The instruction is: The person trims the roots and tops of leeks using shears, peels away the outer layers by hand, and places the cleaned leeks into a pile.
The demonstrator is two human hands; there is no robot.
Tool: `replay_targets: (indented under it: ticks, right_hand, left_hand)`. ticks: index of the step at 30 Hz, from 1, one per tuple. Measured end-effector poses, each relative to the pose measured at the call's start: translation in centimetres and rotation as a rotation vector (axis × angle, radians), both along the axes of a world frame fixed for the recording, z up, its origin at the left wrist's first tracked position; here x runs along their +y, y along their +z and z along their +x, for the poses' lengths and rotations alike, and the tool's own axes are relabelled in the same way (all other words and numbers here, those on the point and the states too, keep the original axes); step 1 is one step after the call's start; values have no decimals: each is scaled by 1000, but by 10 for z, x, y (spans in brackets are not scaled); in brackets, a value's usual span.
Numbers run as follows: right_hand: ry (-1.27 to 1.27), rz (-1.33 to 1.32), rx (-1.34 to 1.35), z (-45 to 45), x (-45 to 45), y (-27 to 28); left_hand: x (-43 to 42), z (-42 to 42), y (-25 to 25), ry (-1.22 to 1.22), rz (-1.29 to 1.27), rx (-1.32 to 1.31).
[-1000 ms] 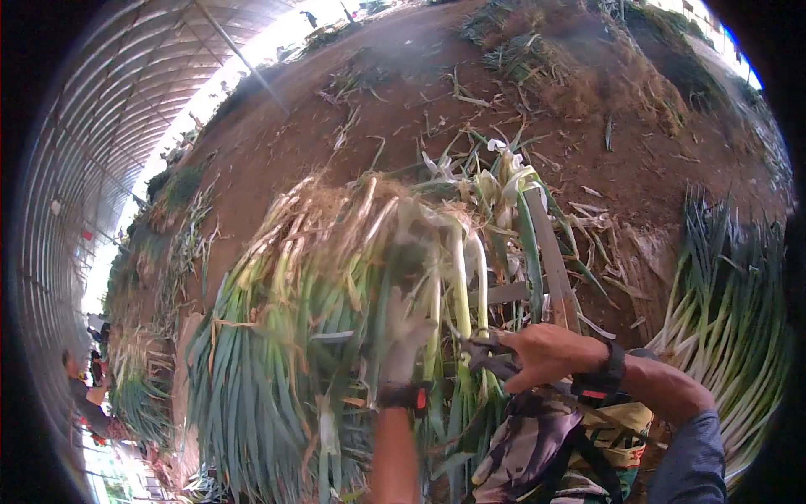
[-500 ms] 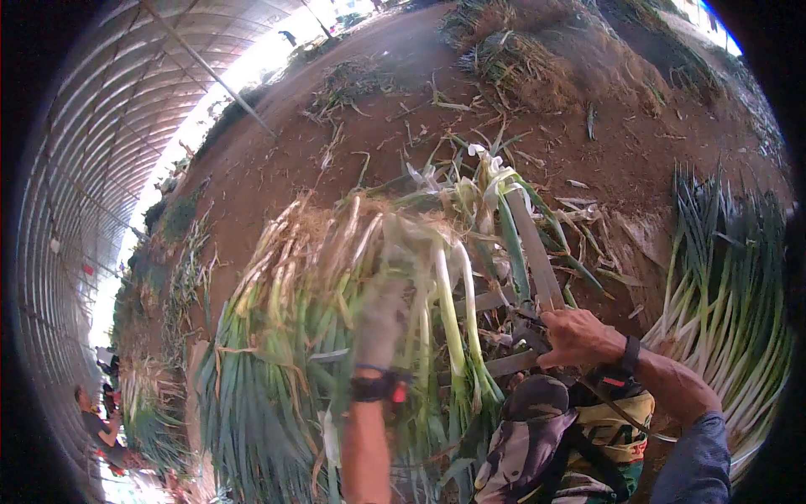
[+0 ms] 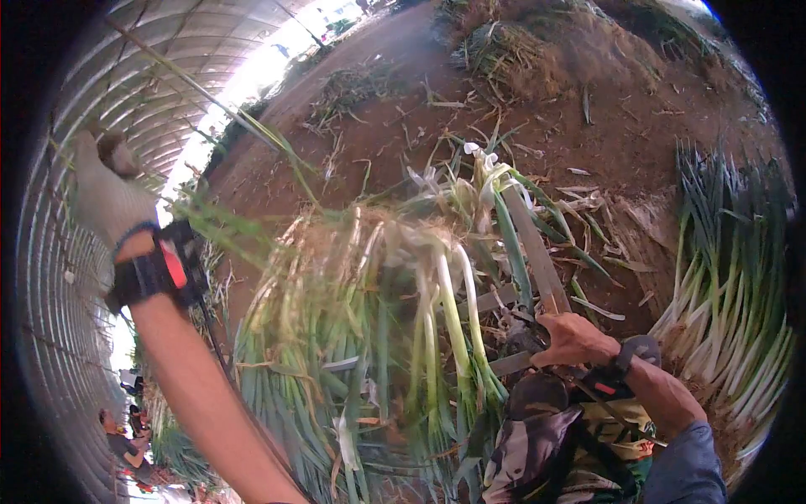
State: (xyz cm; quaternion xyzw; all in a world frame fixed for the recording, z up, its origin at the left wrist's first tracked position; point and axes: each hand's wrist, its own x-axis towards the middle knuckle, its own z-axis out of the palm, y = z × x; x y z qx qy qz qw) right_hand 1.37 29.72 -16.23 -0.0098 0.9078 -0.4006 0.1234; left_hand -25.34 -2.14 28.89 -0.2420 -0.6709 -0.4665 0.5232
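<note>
My left hand [image 3: 109, 185], in a pale knitted glove, is raised at the upper left, its fingers curled. Blurred green leaves [image 3: 218, 223] trail beside it and appear to be in its grip. My right hand [image 3: 575, 340] is bare and closed beside a dark metal fitting [image 3: 522, 330] at the lower end of a flat bar [image 3: 537, 252]; what lies inside its fingers is hidden. Between my arms lies a row of long green onions [image 3: 451, 315], white ends and roots away from me, leaves toward me. Pale peelings [image 3: 495, 181] hang over the bar's top.
Another pile of green onions [image 3: 730, 294] lies on the right. Leaf scraps and heaps [image 3: 512, 63] are scattered over the bare soil [image 3: 386, 126]. A person [image 3: 126, 441] sits at the far lower left, under an arched tunnel roof [image 3: 67, 336].
My left hand has swung from the onion row up to the upper left, with green leaves streaking beside it. My right hand stays almost in place. The view has shifted slightly.
</note>
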Motion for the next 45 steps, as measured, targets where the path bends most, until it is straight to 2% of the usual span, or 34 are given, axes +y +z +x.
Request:
replay_targets:
  ticks: [2, 4, 6, 9, 11, 13, 16, 18, 19, 22, 25, 28, 31, 34, 35, 38, 39, 41, 43, 45]
  right_hand:
    - [5, -25, 8, 2, 3, -8]
    - [11, -67, 39, 5, 5, -17]
    - [15, -63, 65, 6, 6, -15]
    - [26, -33, 58, 5, 4, -15]
    - [10, 9, 42, 5, -1, -17]
    - [-10, 80, 34, 2, -4, -16]
    - [-35, 118, 89, 2, -6, -23]
    - [-21, 131, 79, 0, -6, -25]
    - [-10, 139, 75, -1, -6, -24]
    - [4, 113, 77, -4, -7, -24]
    - [30, 64, 114, -7, -7, -17]
    - [276, 5, 210, -5, -15, 8]
    - [448, 90, 265, -15, -34, 23]
    - [351, 261, 549, -37, -43, 18]
    - [302, 366, 505, -48, -44, 22]
    - [57, 419, 580, -66, -39, 18]
    - [58, 342, 544, -64, -34, 21]
    - [149, 298, 422, -49, -28, 34]
    - [191, 305, 334, -41, -25, 29]
    - [176, 370, 290, -34, -19, 12]
  left_hand:
    - [4, -25, 8, 662, -427, 251]
    - [27, -63, 0, 604, -470, 116]
    - [48, -106, -49, 321, -716, -31]
    - [98, -116, -163, 343, -1087, -616]
    - [115, -77, -230, 202, -1198, -921]
    - [92, -64, -304, -131, -1304, -894]
    - [60, -10, -350, -234, -943, -1109]
    - [39, 10, -366, -332, -597, -1029]
    - [30, 23, -358, -234, -699, -1059]
    - [-6, 42, -387, -124, -775, -955]
    - [-19, 72, -393, -148, -655, -1027]
    - [-28, 87, -395, -341, -280, -1085]
    - [-31, 100, -378, -383, -208, -960]
    - [-24, 120, -345, -361, -150, -963]
    - [-31, 118, -353, -345, -176, -844]
    - [-48, 129, -377, -210, -59, -925]
    - [-58, 133, -400, -201, -114, -865]
    - [-83, 145, -452, -56, -509, -881]
    - [-85, 166, -478, 31, -688, -941]
    - [-65, 187, -497, 53, -649, -1047]
